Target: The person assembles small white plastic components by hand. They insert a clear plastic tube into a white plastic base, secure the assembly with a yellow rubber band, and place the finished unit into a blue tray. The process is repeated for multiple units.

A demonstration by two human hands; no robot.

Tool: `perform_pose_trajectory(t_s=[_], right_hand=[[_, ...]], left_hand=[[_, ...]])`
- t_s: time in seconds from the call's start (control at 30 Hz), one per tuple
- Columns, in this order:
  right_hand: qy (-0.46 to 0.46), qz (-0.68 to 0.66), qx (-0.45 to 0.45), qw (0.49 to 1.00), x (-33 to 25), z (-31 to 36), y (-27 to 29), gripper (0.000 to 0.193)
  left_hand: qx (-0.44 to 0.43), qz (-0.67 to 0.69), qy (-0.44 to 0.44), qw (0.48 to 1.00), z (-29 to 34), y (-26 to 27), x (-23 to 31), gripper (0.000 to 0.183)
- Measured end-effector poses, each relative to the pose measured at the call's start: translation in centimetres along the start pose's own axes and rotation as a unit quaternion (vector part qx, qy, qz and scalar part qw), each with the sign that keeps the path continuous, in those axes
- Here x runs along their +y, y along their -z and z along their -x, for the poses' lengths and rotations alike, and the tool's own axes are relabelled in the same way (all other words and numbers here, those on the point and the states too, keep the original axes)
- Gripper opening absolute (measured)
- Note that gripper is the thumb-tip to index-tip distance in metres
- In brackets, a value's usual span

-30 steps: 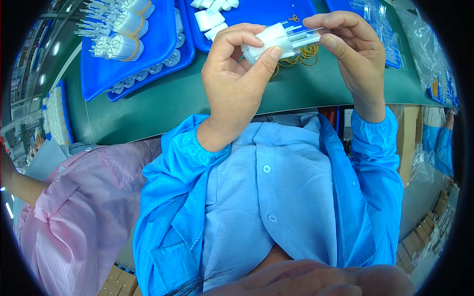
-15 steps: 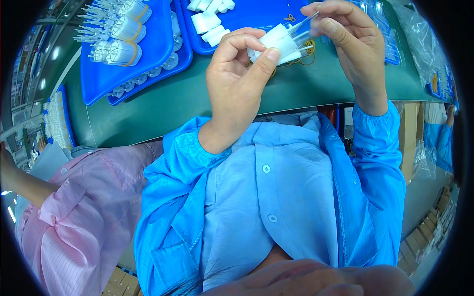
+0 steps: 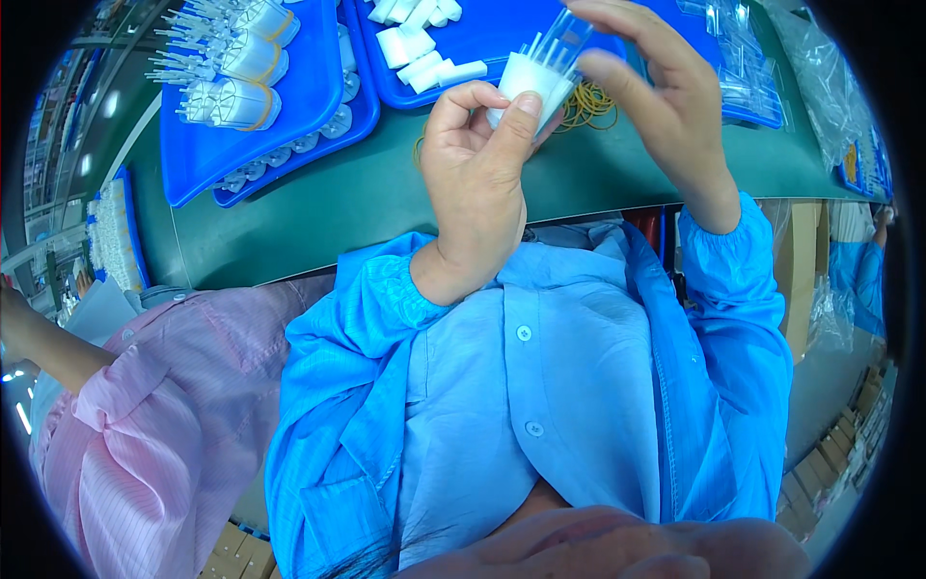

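Note:
My left hand (image 3: 482,169) is closed around the lower part of a white foam bundle (image 3: 529,87), its thumb pressed on the front. Thin clear plastic strips (image 3: 564,41) stand up out of the bundle's top. My right hand (image 3: 666,92) is curved around their upper ends, with the index finger near the tips and the blurred thumb lower at their side. Its exact contact with the strips is hard to make out. Behind the bundle lies a heap of yellow rubber bands (image 3: 588,108) on the green table (image 3: 318,222).
Banded white bundles with thin rods (image 3: 246,101) sit on a stacked blue tray (image 3: 309,125) at left. White foam pieces (image 3: 410,48) lie in another blue tray (image 3: 391,95). Clear plastic parts (image 3: 748,87) and a plastic bag (image 3: 820,87) are at right. A pink-sleeved person (image 3: 174,386) sits at left.
The bundle has turned more upright in my left hand. My right hand has moved left and closer in, and the clear strip it held out to the side is now at the bundle's top.

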State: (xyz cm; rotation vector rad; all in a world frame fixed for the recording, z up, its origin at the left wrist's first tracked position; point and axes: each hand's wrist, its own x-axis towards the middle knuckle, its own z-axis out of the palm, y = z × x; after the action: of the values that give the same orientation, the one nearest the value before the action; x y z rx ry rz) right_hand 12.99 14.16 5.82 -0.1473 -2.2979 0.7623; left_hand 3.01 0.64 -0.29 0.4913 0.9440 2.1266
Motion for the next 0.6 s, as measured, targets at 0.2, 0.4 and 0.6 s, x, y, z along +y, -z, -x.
perform_pose_trajectory(t_s=[0.2, 0.4, 0.6], right_hand=[[0.091, 0.156, -0.045, 0.983, -0.7, 0.0, -1.5, 0.096], [0.112, 0.128, -0.011, 0.985, 0.4, 0.2, -2.5, 0.089], [0.120, 0.115, -0.016, 0.986, -0.1, -0.3, -2.0, 0.083]], left_hand=[[0.019, 0.054, 0.030, 0.998, -0.2, -0.3, 0.4, 0.015], [-0.023, 0.073, 0.064, 0.995, 0.1, 0.3, 0.7, 0.027], [-0.028, 0.093, 0.058, 0.994, 0.2, 0.3, 0.9, 0.036]])
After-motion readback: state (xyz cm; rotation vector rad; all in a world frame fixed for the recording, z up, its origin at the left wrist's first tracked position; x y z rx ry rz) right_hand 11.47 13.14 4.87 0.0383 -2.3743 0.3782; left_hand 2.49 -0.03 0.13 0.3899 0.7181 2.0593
